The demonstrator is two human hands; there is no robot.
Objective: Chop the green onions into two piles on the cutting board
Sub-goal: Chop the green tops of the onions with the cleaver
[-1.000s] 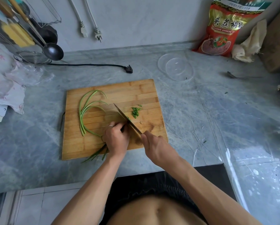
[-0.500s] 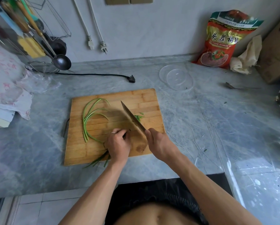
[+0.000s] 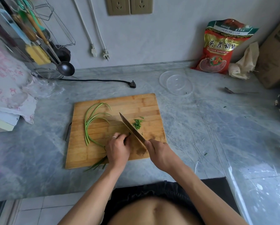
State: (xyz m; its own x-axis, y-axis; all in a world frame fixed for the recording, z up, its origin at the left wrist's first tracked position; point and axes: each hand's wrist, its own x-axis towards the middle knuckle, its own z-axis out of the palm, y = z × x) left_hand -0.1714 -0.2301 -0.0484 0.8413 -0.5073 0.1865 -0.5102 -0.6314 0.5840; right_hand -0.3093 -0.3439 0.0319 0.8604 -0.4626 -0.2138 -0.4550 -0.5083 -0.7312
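- Soft, even daylight; moderately bright, cool cast on the grey counter point(image 3: 201, 127).
- Pale glare streaks along the counter's right edge and near-right corner.
- Shadows faint and diffuse, short under the hands.
- Wide-angle bowing: wall point(image 3: 152, 38) and counter edges curve towards the frame corners.
- Centre sharp; outer margins slightly soft.

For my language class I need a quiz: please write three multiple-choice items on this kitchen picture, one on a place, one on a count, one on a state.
1. The chopped pieces lie where from the knife?
A left
B right
C under the board

2. How many chopped piles are on the cutting board?
A one
B two
C four

3. The right hand is
A empty
B gripping the knife
C flat on the counter

Answers: 1 B, the bits sit right of the blade. 2 A, only one heap shows. 3 B, its fingers wrap the handle, while the left hand holds the green onions.
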